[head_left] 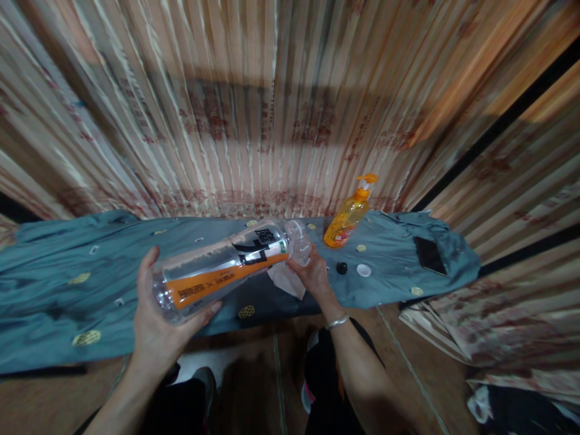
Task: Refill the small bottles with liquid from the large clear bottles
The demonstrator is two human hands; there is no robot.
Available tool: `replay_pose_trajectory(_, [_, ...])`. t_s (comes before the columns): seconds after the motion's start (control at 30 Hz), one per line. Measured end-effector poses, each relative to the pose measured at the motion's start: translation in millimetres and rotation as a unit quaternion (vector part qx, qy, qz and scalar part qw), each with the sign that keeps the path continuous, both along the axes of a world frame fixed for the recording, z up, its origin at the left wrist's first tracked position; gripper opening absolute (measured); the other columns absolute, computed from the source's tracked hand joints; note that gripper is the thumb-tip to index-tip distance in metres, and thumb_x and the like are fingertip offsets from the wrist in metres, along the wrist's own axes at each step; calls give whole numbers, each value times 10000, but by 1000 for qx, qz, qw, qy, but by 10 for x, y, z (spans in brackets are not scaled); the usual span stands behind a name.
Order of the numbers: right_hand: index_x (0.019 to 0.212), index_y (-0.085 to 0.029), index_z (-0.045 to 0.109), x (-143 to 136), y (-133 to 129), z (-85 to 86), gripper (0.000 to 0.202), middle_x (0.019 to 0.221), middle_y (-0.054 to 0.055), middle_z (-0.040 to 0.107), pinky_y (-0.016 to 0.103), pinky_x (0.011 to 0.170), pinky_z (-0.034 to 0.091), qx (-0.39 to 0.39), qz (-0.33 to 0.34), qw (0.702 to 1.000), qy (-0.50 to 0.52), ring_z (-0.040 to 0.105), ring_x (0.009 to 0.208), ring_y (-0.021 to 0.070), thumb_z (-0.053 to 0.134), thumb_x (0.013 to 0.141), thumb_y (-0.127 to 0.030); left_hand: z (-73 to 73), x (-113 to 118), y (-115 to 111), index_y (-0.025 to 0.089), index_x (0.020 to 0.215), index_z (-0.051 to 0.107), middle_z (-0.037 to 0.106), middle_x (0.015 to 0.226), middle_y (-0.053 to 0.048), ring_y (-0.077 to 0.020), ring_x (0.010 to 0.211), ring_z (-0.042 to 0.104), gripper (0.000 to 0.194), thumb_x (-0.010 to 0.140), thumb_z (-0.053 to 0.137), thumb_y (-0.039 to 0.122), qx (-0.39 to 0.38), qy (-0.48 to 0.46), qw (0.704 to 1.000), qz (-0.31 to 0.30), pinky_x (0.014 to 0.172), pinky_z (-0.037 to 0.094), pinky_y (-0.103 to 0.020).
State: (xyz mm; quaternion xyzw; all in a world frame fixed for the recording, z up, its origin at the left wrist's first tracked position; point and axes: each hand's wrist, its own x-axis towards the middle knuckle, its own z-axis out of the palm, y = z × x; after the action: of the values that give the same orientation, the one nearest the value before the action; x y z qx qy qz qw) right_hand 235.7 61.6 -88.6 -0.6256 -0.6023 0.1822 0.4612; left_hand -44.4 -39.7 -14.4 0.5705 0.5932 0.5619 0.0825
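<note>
1. The big clear bottle [222,266] is tilted over the table [45,266]; left hand [167,308] has its fingers wrapped round the base.
2. Right hand [312,272] has its fingers closed on a small clear plastic piece [298,240] at the neck end. Can't tell if they're joined.
3. Looks to me like the lining-up step.
4. Next move probably wants a steady base and gentle fingers up top, since thin plastic could flex.

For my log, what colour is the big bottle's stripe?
The stripe is orange with dark lettering, in the head view.
</note>
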Motion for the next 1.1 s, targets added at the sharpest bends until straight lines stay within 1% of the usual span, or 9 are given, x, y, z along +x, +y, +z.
replay_pose_trajectory(0.2, [1271,-205,632,-7,-5,18,568,1133,110,802,483,950,639,-13,1,1000,14,775,1064,318,835,757,-340,-19,4,0,185,1578,426,633,1181,-115,-304,931,713,1275,520,858,751,12,14,1000,-4,800,653,-510])
replay_pose_trajectory(0.4, [1226,-230,640,-17,-8,24,521,1101,91,802,497,933,647,-23,-7,1000,12,782,1037,311,818,750,-344,-26,3,-4,196,1569,425,636,1191,-115,-320,944,713,1315,459,882,734,-22,-19,1000,5,856,632,-579])
replay_pose_trajectory(0.5, [1212,-258,635,-18,-2,17,511,1109,77,803,492,940,648,-19,-9,1000,11,781,1037,305,821,747,-359,-18,11,-3,178,1552,442,624,1214,-128,-320,957,704,1301,461,875,739,-14,-18,1000,5,847,634,-567])
replay_pose_trajectory(0.63, [1197,-225,638,-16,-13,37,505,1086,89,806,462,921,652,-19,-3,1000,3,784,1011,304,827,754,-377,-32,-6,3,181,1550,439,621,1208,-118,-310,964,699,1281,473,877,720,-13,-21,1000,-2,853,636,-545])
replay_pose_trajectory(0.73, [1219,-187,634,-14,-38,67,504,1098,111,805,405,912,642,-20,0,1000,-8,781,1024,305,819,787,-369,-61,-45,6,225,1550,435,612,1258,-110,-309,1004,700,1258,467,912,650,-28,-16,999,-8,878,635,-526])
replay_pose_trajectory(0.8, [1231,-164,632,-15,-50,81,514,1103,126,803,393,897,638,-17,2,1000,-16,780,1025,314,820,797,-367,-72,-58,7,243,1555,422,608,1280,-107,-306,1015,701,1250,470,930,601,-41,-16,999,-18,887,635,-514])
replay_pose_trajectory(0.87, [1230,-155,636,-15,-53,85,525,1093,134,804,399,880,640,-12,2,1000,-21,783,1012,320,829,792,-369,-71,-51,9,242,1556,417,604,1294,-110,-315,1037,695,1248,475,929,598,-46,-27,998,-18,921,622,-535])
replay_pose_trajectory(0.93, [1228,-159,642,-14,-48,80,540,1075,129,807,409,865,646,-8,-3,1000,-20,786,992,319,840,776,-380,-60,-35,13,233,1555,417,609,1286,-115,-326,1038,693,1257,471,917,628,-44,-41,998,-8,937,609,-565])
replay_pose_trajectory(1.1, [1217,-161,648,-4,-31,51,532,1060,114,811,406,845,646,-13,1,1000,-11,792,968,316,841,778,-393,-29,-11,15,220,1561,399,630,1259,-115,-304,991,711,1267,477,925,610,-50,-32,998,-26,865,640,-506])
